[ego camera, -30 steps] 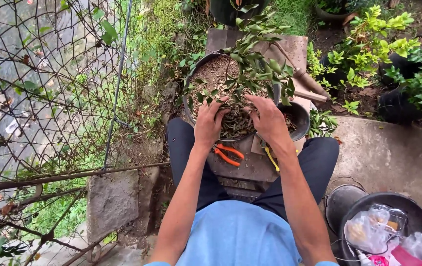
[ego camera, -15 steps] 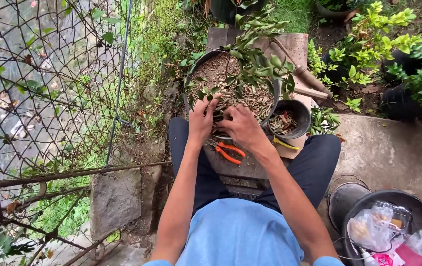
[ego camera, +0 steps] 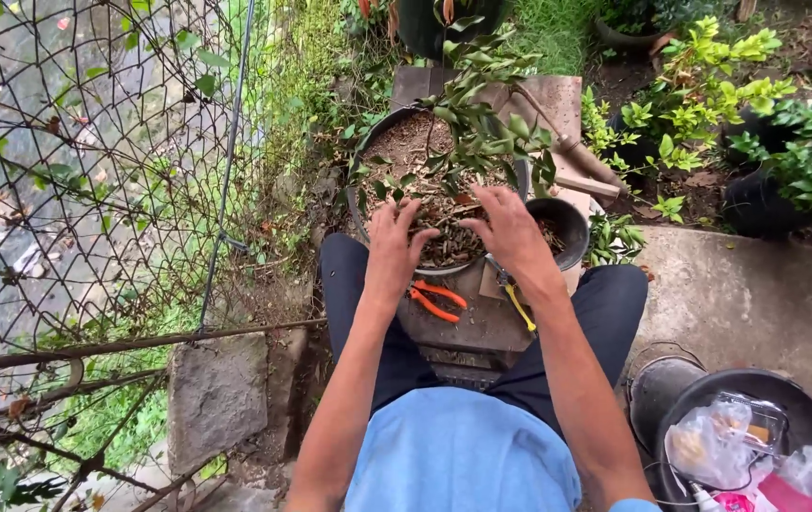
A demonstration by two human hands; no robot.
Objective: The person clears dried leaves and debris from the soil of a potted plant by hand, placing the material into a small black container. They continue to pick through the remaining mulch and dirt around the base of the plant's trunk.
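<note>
A large black pot filled with soil and bark chips stands between my knees, holding a small leafy plant. My left hand lies flat on the bark at the pot's near rim, fingers spread. My right hand rests open on the bark to the right, next to a smaller black pot of chips. Orange-handled pliers lie on the slab just below my left hand, and a yellow-handled tool lies beneath my right wrist.
A wire mesh fence runs along the left. A wooden-handled tool lies behind the pots. Green shrubs in dark pots stand at the right. A black basin with plastic bags sits at lower right, beside a metal pail.
My right hand moved from the pot's near centre back to the right, beside the small pot. My left hand slid slightly down and flattened on the bark.
</note>
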